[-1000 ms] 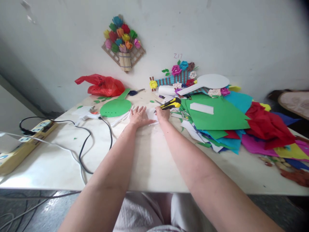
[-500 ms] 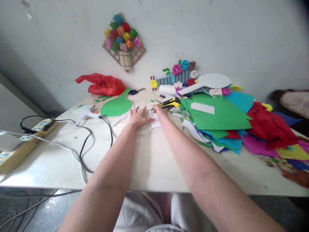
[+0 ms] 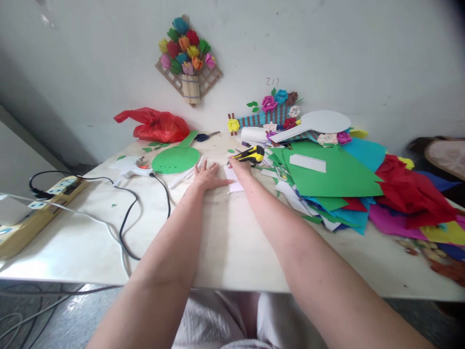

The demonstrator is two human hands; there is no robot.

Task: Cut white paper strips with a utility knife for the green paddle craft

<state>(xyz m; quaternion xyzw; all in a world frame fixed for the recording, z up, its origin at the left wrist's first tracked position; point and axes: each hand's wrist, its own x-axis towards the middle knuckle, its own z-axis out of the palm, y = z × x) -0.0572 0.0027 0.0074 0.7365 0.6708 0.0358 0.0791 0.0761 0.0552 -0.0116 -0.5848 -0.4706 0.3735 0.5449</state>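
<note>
My right hand (image 3: 240, 168) is closed around a yellow and black utility knife (image 3: 255, 154); the knife's tip is hard to make out by my fingers. Under that hand lies a small piece of white card (image 3: 235, 186), partly hidden. My left hand (image 3: 209, 175) rests flat with its fingers spread, the thumb touching the card's left side. Just left of it are narrow white strips (image 3: 180, 180) and a green paddle-shaped cutout (image 3: 176, 160).
Coloured sheets are piled on the right under green card (image 3: 334, 177) and a white paddle shape (image 3: 325, 120). A glue gun (image 3: 136, 168) with a black cord, a power strip (image 3: 22, 237) and a red bag (image 3: 160, 127) are at left. Scissors (image 3: 207, 136) lie behind.
The utility knife in my right hand has shifted slightly left and its handle has turned a little. My left hand stays flat in place. The view has moved slightly.
</note>
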